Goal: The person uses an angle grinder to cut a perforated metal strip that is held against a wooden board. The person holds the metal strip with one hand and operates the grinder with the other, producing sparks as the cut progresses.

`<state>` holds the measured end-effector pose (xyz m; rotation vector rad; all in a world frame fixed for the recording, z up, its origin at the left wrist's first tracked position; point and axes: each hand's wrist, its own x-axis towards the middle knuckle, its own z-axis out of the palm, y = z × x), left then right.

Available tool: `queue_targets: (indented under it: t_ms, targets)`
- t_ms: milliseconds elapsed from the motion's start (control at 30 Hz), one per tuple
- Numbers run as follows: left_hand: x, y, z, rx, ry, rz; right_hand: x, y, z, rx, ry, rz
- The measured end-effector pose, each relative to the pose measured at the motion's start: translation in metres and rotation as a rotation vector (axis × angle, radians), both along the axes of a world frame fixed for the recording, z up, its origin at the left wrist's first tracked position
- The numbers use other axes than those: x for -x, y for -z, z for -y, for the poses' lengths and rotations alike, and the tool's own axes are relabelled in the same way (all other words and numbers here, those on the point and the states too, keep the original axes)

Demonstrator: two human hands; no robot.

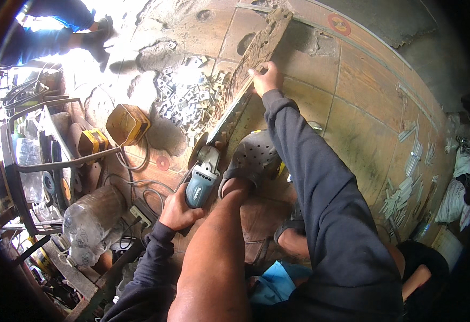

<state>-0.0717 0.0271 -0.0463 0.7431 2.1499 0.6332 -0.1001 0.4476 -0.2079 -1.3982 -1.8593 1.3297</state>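
Observation:
My left hand [177, 210] is wrapped round the teal body of an angle grinder [202, 185]. The grinder's silver head points away from me, its disc by the near end of a thin pale strip [228, 119]. That strip runs along the edge of a worn wooden plank [259, 48], which slants up to the right on the floor. Farther up, my right hand [267, 79] is closed on the strip, thumb and fingers pinching it beside the plank. My foot in a grey clog [254, 154] rests just right of the grinder.
Many small metal pieces [189, 99] lie scattered left of the plank. Cut yellow containers [127, 124], a cable [148, 182], a metal frame [17, 166] and a large plastic bottle [93, 225] stand at left. Pale strips [401, 198] lie at right. Another person's foot [96, 43] is at upper left.

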Motion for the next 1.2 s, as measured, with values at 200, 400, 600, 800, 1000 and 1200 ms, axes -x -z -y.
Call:
queue_targets:
  t_ms: [200,400,600,800,1000,1200]
  targets:
    - [0.01,0.003,0.014,0.057,0.004,0.001,-0.002,-0.002,-0.001,0.001,-0.033,0.035]
    - [0.009,-0.002,0.02,0.041,0.06,0.027,0.003,0.009,-0.001,-0.008,-0.017,-0.028]
    - [0.006,-0.002,0.01,0.037,0.079,-0.053,-0.003,0.005,0.0,0.003,0.02,-0.001]
    - [0.01,-0.006,0.006,0.057,0.071,-0.043,-0.003,-0.001,0.003,-0.007,0.015,-0.001]
    - [0.011,-0.009,0.005,0.079,0.074,-0.036,-0.001,0.003,0.003,-0.025,0.025,0.003]
    - [0.011,-0.009,0.0,0.085,0.086,-0.037,-0.002,0.003,0.004,-0.022,0.023,-0.01]
